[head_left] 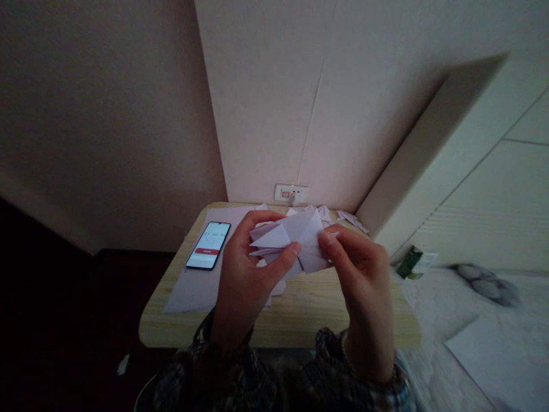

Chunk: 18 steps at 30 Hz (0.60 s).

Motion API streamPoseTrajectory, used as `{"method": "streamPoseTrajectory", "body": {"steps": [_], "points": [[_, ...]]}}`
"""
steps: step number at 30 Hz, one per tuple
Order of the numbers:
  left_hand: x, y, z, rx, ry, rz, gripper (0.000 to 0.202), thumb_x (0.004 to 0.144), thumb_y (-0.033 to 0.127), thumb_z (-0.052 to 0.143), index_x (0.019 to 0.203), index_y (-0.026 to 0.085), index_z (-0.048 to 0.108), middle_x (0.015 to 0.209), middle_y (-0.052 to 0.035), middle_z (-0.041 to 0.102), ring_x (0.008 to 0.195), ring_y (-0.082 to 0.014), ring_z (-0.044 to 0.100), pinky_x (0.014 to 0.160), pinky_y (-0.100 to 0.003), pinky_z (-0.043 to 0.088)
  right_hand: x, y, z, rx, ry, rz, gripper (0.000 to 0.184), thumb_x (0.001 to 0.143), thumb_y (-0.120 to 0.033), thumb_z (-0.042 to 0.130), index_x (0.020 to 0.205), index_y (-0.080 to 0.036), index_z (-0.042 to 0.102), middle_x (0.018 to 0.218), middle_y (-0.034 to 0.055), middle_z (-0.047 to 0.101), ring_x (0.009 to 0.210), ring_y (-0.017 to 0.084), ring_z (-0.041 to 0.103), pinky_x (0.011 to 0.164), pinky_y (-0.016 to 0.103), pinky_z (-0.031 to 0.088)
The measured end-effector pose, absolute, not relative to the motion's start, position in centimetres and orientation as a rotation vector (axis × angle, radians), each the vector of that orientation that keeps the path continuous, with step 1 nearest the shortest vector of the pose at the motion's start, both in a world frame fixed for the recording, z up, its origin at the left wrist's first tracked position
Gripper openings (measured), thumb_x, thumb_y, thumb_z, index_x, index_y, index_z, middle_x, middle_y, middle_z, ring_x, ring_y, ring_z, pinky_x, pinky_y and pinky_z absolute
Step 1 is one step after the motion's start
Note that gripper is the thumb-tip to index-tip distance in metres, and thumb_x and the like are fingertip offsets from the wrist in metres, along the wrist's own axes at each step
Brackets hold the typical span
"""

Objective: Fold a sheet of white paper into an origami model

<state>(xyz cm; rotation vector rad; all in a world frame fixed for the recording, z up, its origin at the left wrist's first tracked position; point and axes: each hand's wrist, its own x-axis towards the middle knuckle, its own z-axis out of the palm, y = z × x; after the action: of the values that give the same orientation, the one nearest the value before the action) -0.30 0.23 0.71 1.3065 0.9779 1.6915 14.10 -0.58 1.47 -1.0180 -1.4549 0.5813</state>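
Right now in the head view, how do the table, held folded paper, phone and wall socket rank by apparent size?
1. Table
2. Folded paper, held nearer the camera, so true rank unsure
3. Phone
4. Wall socket

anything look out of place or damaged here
A small pale scrap lies by itself on the dark floor left of the table, so it looks stray, though what it is isn't clear. The folded paper held by the left hand and right hand shows no tear that I can see.

Matt, smooth folded paper (305, 226); wood-grained table (311, 312)
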Motion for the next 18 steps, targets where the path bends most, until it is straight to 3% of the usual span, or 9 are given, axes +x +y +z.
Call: {"method": "streamPoseTrajectory", "body": {"steps": [8, 14, 18], "points": [[-0.8, 0.59, 0.41, 1.183, 0.953, 1.876, 0.028, 0.068, 0.013, 0.085, 0.09, 0.024, 0.071, 0.083, 0.0053, 0.076, 0.072, -0.0112, 0.073, 0.064, -0.016, 0.058, 14.58, -0.62, 1.31, -0.937, -1.357, 0.497, 0.008, 0.09, -0.021, 0.067, 0.082, -0.025, 0.066, 0.076, -0.0061, 0.064, 0.071, 0.011, 0.058, 0.065, 0.023, 0.042], [-0.79, 0.82, 0.39, 1.104, 0.978, 1.961, 0.028, 0.069, 0.014, 0.086, 0.091, 0.022, 0.07, 0.082, 0.0054, 0.075, 0.072, -0.0099, 0.072, 0.065, -0.015, 0.057, 14.5, -0.88, 1.58, -0.855, -1.568, 0.412, 0.008, 0.088, -0.019, 0.069, 0.09, -0.026, 0.067, 0.096, -0.0015, 0.062, 0.096, 0.016, 0.058, 0.079, 0.029, 0.047], [-0.63, 0.61, 0.54, 1.085, 0.969, 1.957, 0.03, 0.07, 0.012, 0.085, 0.093, 0.022, 0.069, 0.082, 0.0052, 0.074, 0.07, -0.01, 0.071, 0.063, -0.015, 0.057, 14.08, -0.58, 1.73, -0.882, -1.662, 0.359, 0.014, 0.086, -0.016, 0.071, 0.093, -0.027, 0.067, 0.102, 0.0006, 0.063, 0.102, 0.019, 0.059, 0.081, 0.033, 0.049]]}}
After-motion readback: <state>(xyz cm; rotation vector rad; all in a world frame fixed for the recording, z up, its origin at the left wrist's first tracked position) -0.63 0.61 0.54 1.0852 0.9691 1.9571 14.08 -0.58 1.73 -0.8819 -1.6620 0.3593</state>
